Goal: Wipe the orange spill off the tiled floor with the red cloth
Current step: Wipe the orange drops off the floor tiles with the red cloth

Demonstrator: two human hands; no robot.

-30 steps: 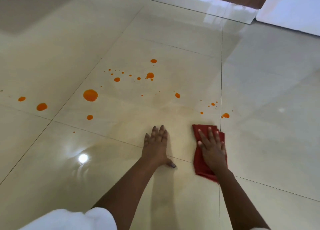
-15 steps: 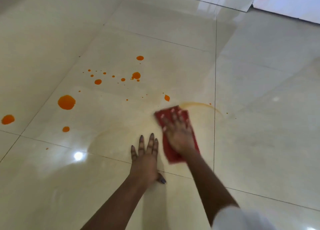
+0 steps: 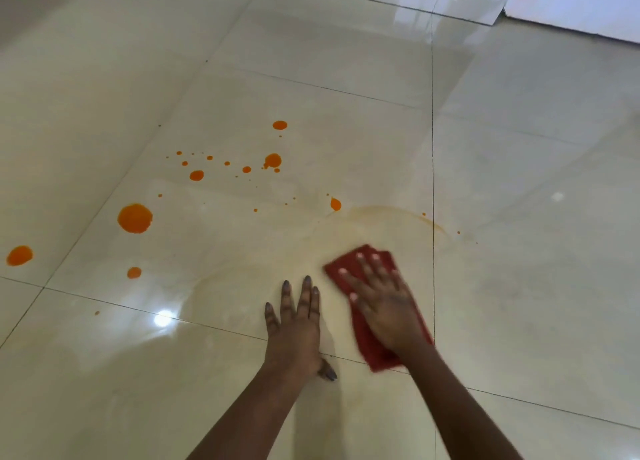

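The left hand lies flat on the tiled floor nearest the wearer, fingers together and pointing away, holding nothing; it serves as a brace and should bear the body weight so the wiping arm is free to move. Just beside it, the right hand presses the red cloth against the floor with the palm down and the fingers spread across the fabric, not pinching it. The cloth is folded into a rough rectangle, with its near corner over a grout line and its far edge under the fingertips. Apply even pressure through the whole palm so that the full face of the cloth contacts the tile. Directly beyond the cloth, a pale orange smear arcs across the tile; it appears to be thinned liquid, not a clean surface, so go over it with a dry part of the cloth. Farther out, the orange spill lies unwiped as separate drops: one drop just past the smear, a scatter of small spots farther off, and larger blots to the left. Draw each stroke from the far drops toward the body to gather the liquid. Refold the cloth once it appears saturated, or it will likely streak.
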